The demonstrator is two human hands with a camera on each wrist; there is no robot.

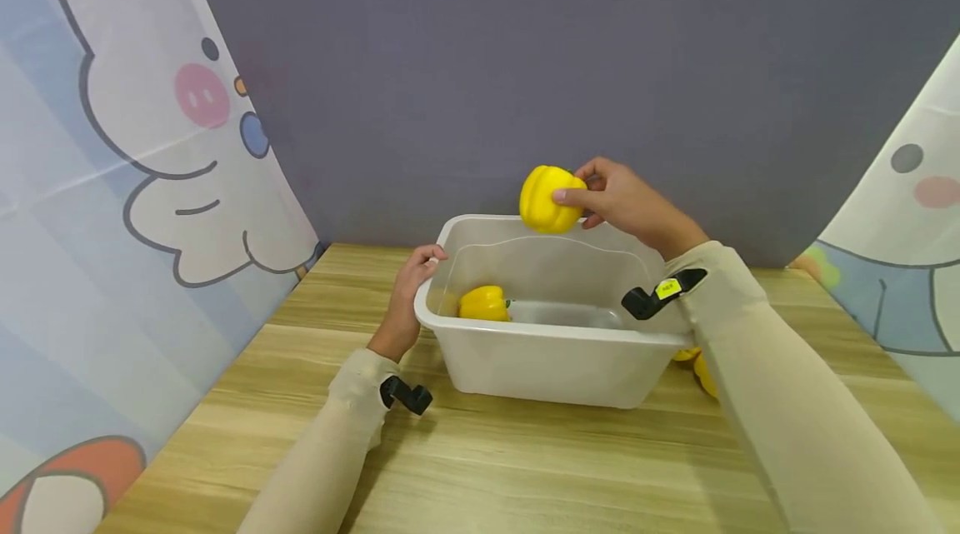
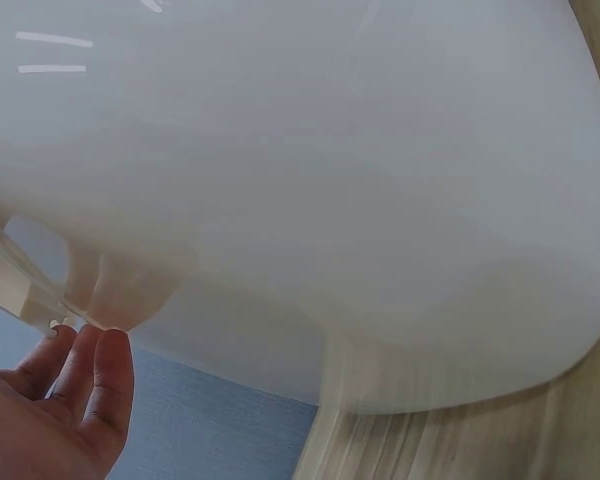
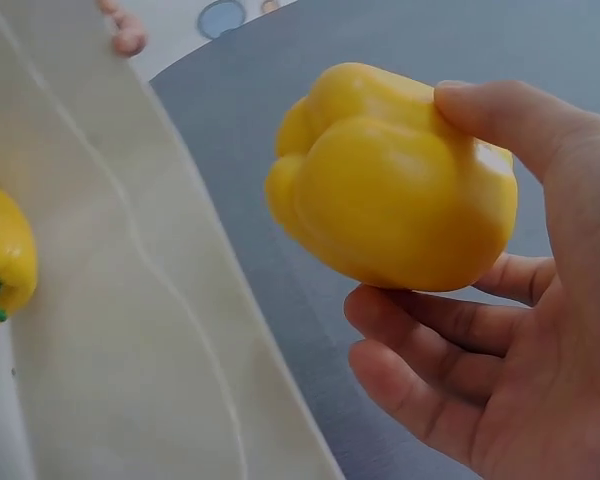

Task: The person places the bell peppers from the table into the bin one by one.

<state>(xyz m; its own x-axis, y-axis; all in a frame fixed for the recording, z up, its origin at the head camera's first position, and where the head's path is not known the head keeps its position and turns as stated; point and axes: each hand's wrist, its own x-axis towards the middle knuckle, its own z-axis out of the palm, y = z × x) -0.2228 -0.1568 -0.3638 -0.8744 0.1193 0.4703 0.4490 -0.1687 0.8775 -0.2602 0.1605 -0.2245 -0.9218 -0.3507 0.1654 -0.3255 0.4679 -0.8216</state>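
A yellow bell pepper [image 1: 550,201] is held up over the back rim of a pale grey plastic bin [image 1: 540,367]. My right hand [image 1: 626,201] pinches it, thumb on one side and fingers on the other; the right wrist view shows the grip on the pepper [image 3: 400,190] closely. At the bin's left end my left hand [image 1: 412,288] holds the rim, its fingertips hooked over the edge. The left wrist view has these fingers [image 2: 108,390] against the rim, beside the glossy outer wall. Inside the bin, a second yellow bell pepper [image 1: 483,303] lies on its side at the left end.
More yellow peppers [image 1: 705,376] lie on the wooden table [image 1: 480,467] right of the bin, partly hidden by my right sleeve. A dark grey panel [image 1: 525,59] stands behind the bin, with cartoon-printed sheets [image 1: 150,184] at both sides.
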